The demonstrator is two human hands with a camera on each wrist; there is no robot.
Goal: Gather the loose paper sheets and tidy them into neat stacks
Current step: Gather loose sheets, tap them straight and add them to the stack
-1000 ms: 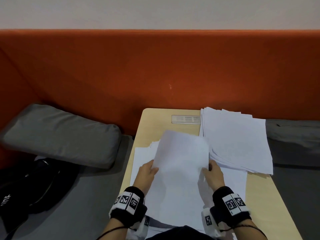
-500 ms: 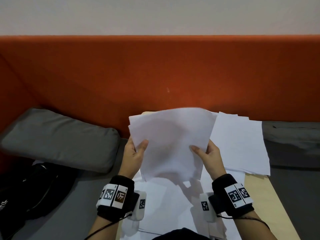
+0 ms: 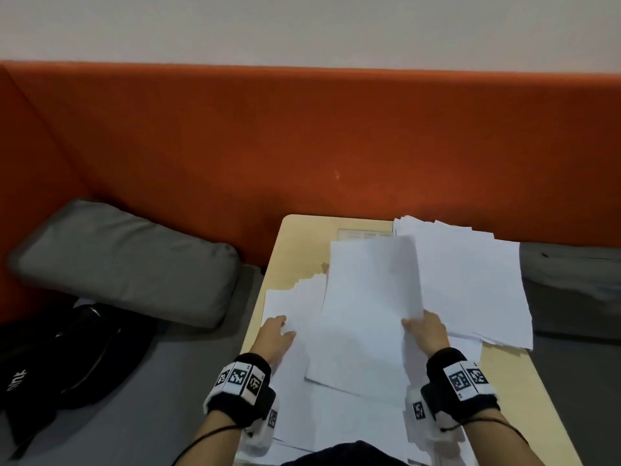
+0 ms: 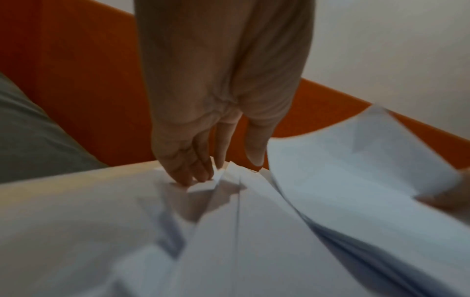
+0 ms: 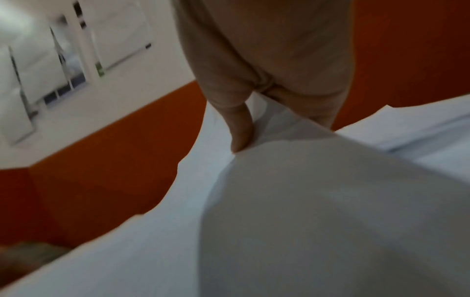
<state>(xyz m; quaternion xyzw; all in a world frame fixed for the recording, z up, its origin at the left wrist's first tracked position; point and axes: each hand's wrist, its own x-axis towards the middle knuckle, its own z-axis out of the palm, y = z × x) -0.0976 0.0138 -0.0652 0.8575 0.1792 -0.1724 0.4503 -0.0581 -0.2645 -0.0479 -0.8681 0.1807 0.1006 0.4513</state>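
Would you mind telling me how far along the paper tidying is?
Done: a rough stack of white sheets lies far right on the pale wooden table. In hand: the right hand pinches a lifted white sheet; the left hand touches scattered loose sheets. Left: gathering those, squaring edges.

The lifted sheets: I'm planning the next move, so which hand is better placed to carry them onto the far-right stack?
Right, probably. The right hand already pinches the lifted sheets at their edge, beside the stack. The left hand lies across the table on the loose sheets.
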